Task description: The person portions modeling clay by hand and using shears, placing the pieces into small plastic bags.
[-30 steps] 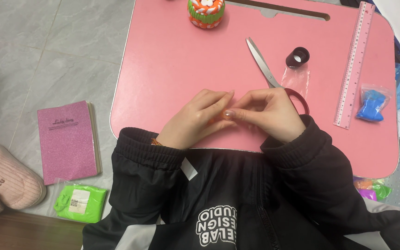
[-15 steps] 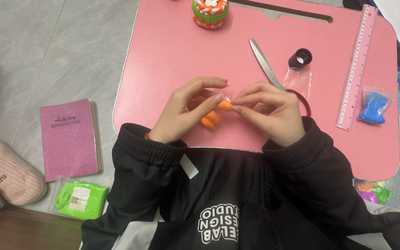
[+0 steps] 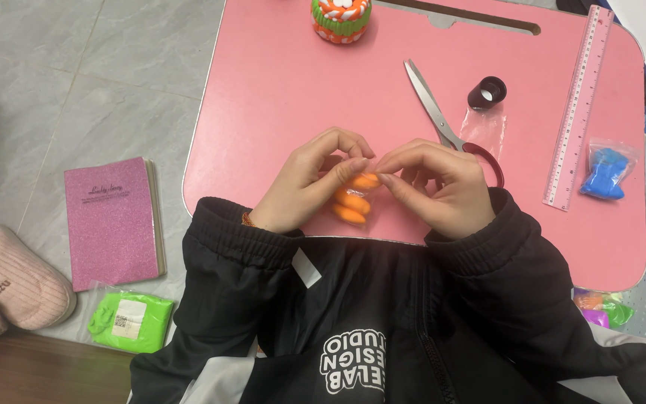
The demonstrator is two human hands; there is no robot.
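Both my hands meet over the near edge of a pink lap table (image 3: pixel 278 90). Between them is a small clear bag of orange clay (image 3: pixel 351 200), with several orange lumps showing. My left hand (image 3: pixel 304 183) pinches the bag's top from the left, thumb and forefinger closed on it. From the right, the fingertips of my right hand (image 3: pixel 439 187) pinch the same top edge. Black jacket sleeves cover both wrists.
On the table: scissors (image 3: pixel 431 108), a small black cylinder (image 3: pixel 487 93), a pink ruler (image 3: pixel 579 105), a bag of blue clay (image 3: pixel 604 173), an orange-and-green pot (image 3: pixel 341 18). On the floor at left: a pink notebook (image 3: pixel 110 221), a green clay bag (image 3: pixel 130 320), a pink slipper (image 3: pixel 9 280).
A second ago my hands were closed together hiding the clay. They have since spread slightly, and the orange lumps in the bag now show between my fingers.
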